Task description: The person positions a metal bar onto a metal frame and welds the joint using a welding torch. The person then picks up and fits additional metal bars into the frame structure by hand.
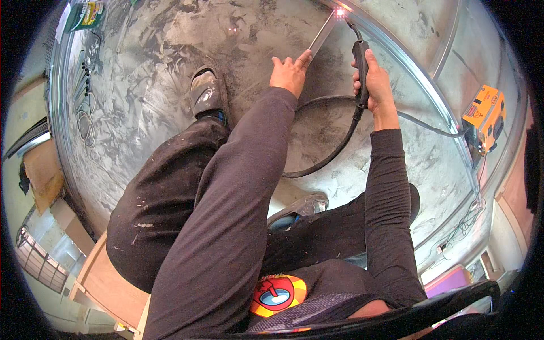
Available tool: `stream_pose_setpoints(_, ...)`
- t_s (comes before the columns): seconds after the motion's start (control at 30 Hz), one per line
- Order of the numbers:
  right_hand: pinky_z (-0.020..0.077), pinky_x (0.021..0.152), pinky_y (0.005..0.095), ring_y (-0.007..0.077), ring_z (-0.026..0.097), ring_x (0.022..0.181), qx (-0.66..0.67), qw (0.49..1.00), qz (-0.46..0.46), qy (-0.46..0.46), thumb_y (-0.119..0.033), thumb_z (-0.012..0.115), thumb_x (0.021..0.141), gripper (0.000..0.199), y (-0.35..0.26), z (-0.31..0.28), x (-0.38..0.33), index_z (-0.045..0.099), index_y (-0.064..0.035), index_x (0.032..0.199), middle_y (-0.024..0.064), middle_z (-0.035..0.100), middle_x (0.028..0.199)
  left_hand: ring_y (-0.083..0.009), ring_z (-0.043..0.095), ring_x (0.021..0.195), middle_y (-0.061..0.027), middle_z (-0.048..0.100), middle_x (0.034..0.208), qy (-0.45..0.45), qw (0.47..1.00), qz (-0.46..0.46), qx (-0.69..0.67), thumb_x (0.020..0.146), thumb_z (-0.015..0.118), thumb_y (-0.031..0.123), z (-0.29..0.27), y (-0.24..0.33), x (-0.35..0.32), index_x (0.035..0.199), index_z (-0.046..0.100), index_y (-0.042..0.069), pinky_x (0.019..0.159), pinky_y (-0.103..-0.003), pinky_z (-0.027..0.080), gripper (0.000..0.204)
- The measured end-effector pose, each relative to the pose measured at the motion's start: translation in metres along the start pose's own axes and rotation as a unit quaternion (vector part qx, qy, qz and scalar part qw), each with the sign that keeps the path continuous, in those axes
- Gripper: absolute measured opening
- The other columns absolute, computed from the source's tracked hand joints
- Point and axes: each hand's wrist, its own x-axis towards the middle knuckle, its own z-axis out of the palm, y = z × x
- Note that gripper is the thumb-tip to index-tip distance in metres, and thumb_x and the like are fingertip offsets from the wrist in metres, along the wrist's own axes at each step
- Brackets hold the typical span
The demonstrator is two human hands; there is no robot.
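Note:
My right hand [374,85] is wrapped round the black handle of a welding torch [361,62]. The torch's thin curved neck points up to a bright glowing spot [340,12] on a long metal rail [391,42]. A thick black cable [340,148] loops down from the handle. My left hand [290,75] is closed at its fingertips on the near end of a thin metal strip [323,31]. That strip's far end reaches the glow, where glare hides the joint.
An orange welding machine [484,116] stands at the right. Loose thin wires [470,218] lie below it. Several thin rods [82,73] and a thin cord lie at the left, with a green box [85,15] at the far left. My shoes [207,90] rest on the smudged grey floor [147,85].

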Motion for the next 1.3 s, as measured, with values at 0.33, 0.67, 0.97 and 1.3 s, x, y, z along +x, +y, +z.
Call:
stream_pose_setpoints(0.33,0.0463,0.045,0.0334,0.0169,0.055,0.049,-0.05,0.998,0.005,0.046,-0.057,0.046,0.1,0.058,0.012,-0.008,0.013,0.062,-0.0006,0.097,0.0083,0.058,0.066,-0.0209,0.055,0.116,0.0093,0.019,0.164,0.058,0.995,-0.026,-0.076,0.1,0.045,0.017,0.012,0.006,0.0,0.156,0.029,0.02,0.102,-0.056,0.041,0.059)
stream_pose_setpoints(0.67,0.0435,0.042,0.0283,0.0124,0.052,0.045,0.044,0.999,-0.017,-0.008,-0.054,0.048,0.1,0.051,0.001,-0.005,0.0,0.061,-0.0049,0.096,0.003,0.055,0.061,-0.0203,0.055,0.113,0.0103,0.012,0.166,-0.05,0.999,0.002,0.008,0.099,0.047,0.011,-0.009,0.005,0.0,0.157,0.026,0.02,0.1,-0.053,0.044,0.063)
stream_pose_setpoints(0.97,0.0431,0.042,0.0279,0.0129,0.053,0.045,0.033,0.999,-0.004,-0.018,-0.051,0.053,0.098,0.047,0.009,-0.023,-0.031,0.062,-0.0052,0.097,0.0028,0.056,0.061,-0.022,0.058,0.108,0.0081,0.02,0.164,0.001,1.0,0.007,-0.004,0.097,0.045,0.011,0.0,0.002,0.0,0.155,0.033,0.018,0.092,-0.051,0.047,0.059)
stream_pose_setpoints(1.3,0.0436,0.043,0.0245,0.0103,0.052,0.045,0.087,0.993,0.072,-0.033,-0.045,0.057,0.098,0.042,0.023,-0.055,-0.111,0.061,-0.0063,0.115,-0.0011,0.055,0.062,-0.022,0.059,0.108,0.008,0.022,0.163,0.009,1.0,0.011,-0.004,0.096,0.046,0.011,0.005,0.0,0.002,0.154,0.035,0.018,0.09,-0.052,0.048,0.059)
